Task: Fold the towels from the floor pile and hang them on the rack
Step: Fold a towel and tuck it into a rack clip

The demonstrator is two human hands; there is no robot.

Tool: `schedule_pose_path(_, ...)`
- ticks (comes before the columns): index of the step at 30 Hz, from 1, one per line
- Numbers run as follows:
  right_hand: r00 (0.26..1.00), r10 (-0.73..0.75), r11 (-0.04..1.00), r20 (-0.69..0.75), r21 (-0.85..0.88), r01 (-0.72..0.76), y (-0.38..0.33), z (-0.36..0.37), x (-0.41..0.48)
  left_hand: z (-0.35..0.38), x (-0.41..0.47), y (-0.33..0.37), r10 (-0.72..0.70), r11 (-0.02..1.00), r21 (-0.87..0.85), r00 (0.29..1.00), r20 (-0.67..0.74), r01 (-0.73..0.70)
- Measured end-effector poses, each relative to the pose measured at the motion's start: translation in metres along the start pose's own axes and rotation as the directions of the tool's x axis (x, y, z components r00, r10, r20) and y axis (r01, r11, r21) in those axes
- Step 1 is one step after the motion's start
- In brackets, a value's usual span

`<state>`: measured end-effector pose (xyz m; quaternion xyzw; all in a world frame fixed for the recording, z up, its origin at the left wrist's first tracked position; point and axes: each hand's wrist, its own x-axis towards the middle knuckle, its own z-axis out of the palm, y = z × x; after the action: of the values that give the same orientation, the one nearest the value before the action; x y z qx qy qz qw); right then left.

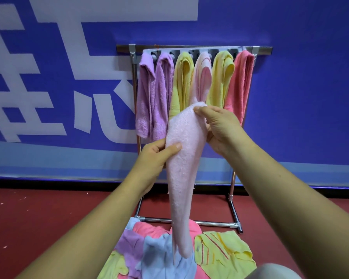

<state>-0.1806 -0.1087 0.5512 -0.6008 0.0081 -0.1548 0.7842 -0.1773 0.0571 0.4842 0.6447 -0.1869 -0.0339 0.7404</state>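
Your left hand (154, 158) grips the pale pink towel (181, 178) at mid-frame, thumb pressed on its front while the other fingers curl behind the cloth, out of sight. Your right hand (218, 127) pinches the towel's top corner just above and to the right; its fingertips are buried in the fold. The towel hangs in a narrow, bunched strip, so its edges are hard to trace, and its tip dangles over the floor pile (161, 250) at bottom centre. That pile of blue, yellow, pink and purple towels is cut off by the lower edge. Behind, the rack (210, 224) carries six hung towels (181, 81); your hands cover their lower ends and the rack's left post. A grey rounded shape (276, 271) at lower right cannot be identified.
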Motion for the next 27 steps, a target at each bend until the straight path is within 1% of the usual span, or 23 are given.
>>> schedule_pose_path(1, 1.0, 0.004, 1.0, -0.017, -0.026, -0.005, 0.0, -0.001, 0.002, 0.002, 0.001, 0.002, -0.025, 0.996, -0.08, 1.0, -0.001, 0.025)
schedule_pose_path(3, 1.0, 0.02, 1.0, -0.021, -0.024, -0.02, 0.001, -0.003, 0.005, 0.005, 0.005, 0.006, -0.073, 0.966, -0.249, 0.997, 0.0, 0.07)
schedule_pose_path(5, 0.997, 0.069, 0.997, 0.017, 0.039, -0.07, 0.003, -0.007, 0.005, 0.008, 0.01, 0.012, -0.115, 0.923, -0.368, 0.993, 0.015, 0.112)
schedule_pose_path(6, 0.992, 0.109, 0.99, 0.066, 0.086, -0.115, 0.006, -0.009, 0.004, 0.009, 0.012, 0.014, -0.127, 0.906, -0.404, 0.991, 0.03, 0.128)
schedule_pose_path(8, 0.958, 0.193, 0.959, 0.211, 0.168, -0.23, 0.013, -0.016, 0.0, 0.01, 0.016, 0.019, -0.141, 0.887, -0.437, 0.989, 0.047, 0.147)
schedule_pose_path(10, 0.914, 0.241, 0.941, 0.327, 0.153, -0.302, 0.022, -0.023, -0.007, 0.011, 0.02, 0.023, -0.143, 0.885, -0.444, 0.989, 0.036, 0.144)
schedule_pose_path(13, 0.872, 0.3, 0.943, 0.387, 0.016, -0.331, 0.036, -0.033, -0.018, 0.008, 0.025, 0.026, -0.153, 0.88, -0.453, 0.988, 0.018, 0.144)
schedule_pose_path(16, 0.85, 0.274, 0.953, 0.45, -0.01, -0.302, 0.045, -0.036, -0.026, 0.003, 0.026, 0.024, -0.188, 0.86, -0.477, 0.981, 0.038, 0.183)
schedule_pose_path(17, 0.853, 0.256, 0.962, 0.456, -0.03, -0.273, 0.046, -0.036, -0.028, 0.003, 0.025, 0.023, -0.201, 0.861, -0.472, 0.979, 0.026, 0.189)
schedule_pose_path(20, 0.902, 0.206, 0.978, 0.38, -0.099, -0.182, 0.047, -0.034, -0.027, 0.003, 0.025, 0.02, -0.211, 0.884, -0.432, 0.977, -0.029, 0.178)
schedule_pose_path(22, 0.928, 0.157, 0.988, 0.338, -0.055, -0.148, 0.045, -0.031, -0.026, 0.003, 0.023, 0.019, -0.209, 0.887, -0.425, 0.978, -0.025, 0.179)
schedule_pose_path(24, 0.95, 0.117, 0.992, 0.29, 0.013, -0.126, 0.04, -0.027, -0.025, 0.002, 0.019, 0.019, -0.197, 0.892, -0.406, 0.979, 0.049, 0.2)
schedule_pose_path(26, 0.971, 0.103, 0.991, 0.216, 0.063, -0.119, 0.035, -0.024, -0.022, 0.001, 0.015, 0.013, -0.175, 0.935, -0.291, 0.978, 0.117, 0.202)
schedule_pose_path(27, 0.979, 0.102, 0.989, 0.178, 0.091, -0.119, 0.033, -0.022, -0.021, 0.001, 0.013, 0.008, -0.173, 0.958, -0.21, 0.977, 0.121, 0.195)
